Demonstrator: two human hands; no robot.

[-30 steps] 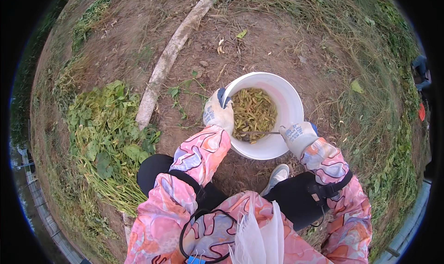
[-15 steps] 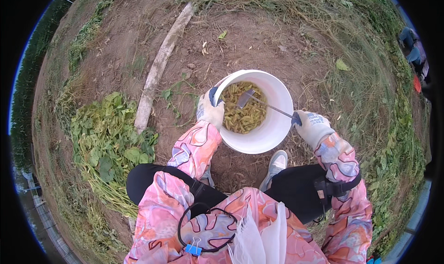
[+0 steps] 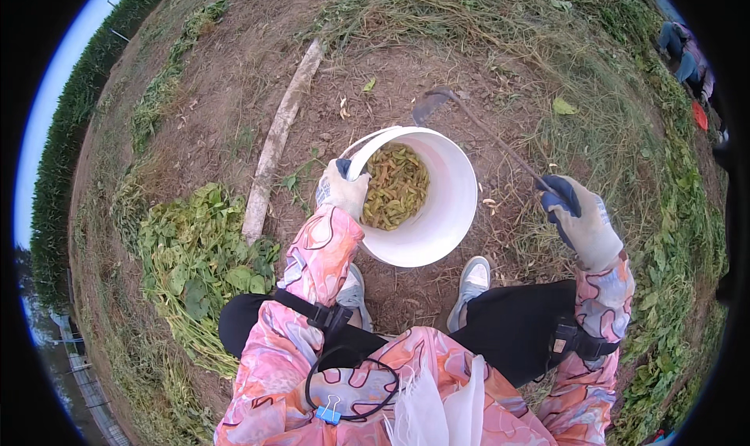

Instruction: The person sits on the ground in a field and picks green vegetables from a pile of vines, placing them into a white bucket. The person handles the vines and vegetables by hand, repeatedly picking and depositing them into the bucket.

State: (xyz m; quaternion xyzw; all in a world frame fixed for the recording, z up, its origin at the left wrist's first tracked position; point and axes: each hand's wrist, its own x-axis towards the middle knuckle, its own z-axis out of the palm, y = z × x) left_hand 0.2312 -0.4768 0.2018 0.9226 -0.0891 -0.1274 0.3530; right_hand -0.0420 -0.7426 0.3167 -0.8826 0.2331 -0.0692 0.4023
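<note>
A white bucket (image 3: 455, 204) stands tilted on the soil in front of my feet, with yellow-green bean pods (image 3: 396, 187) on its bottom. My left hand (image 3: 344, 188), in a white and blue work glove, is closed on the bucket's left rim. Out to the right of the bucket, my right hand (image 3: 582, 221), gloved alike, grips the handle end of a small hand hoe (image 3: 500, 143). The hoe's thin shaft slants up and left, and its dark blade hangs just beyond the bucket's far rim, apart from the pods.
Leafy cut plants (image 3: 195, 266) lie heaped at the left, beside a long pale strip (image 3: 281, 137) on the ground. Dry stalks (image 3: 469, 16) spread across the far side and the right. Another person (image 3: 687, 59) is at the far right edge, near a red object (image 3: 700, 115).
My right hand has lifted the hoe out of the bucket and carried it right and away from me. The bucket tilts more, my left hand still on its rim.
</note>
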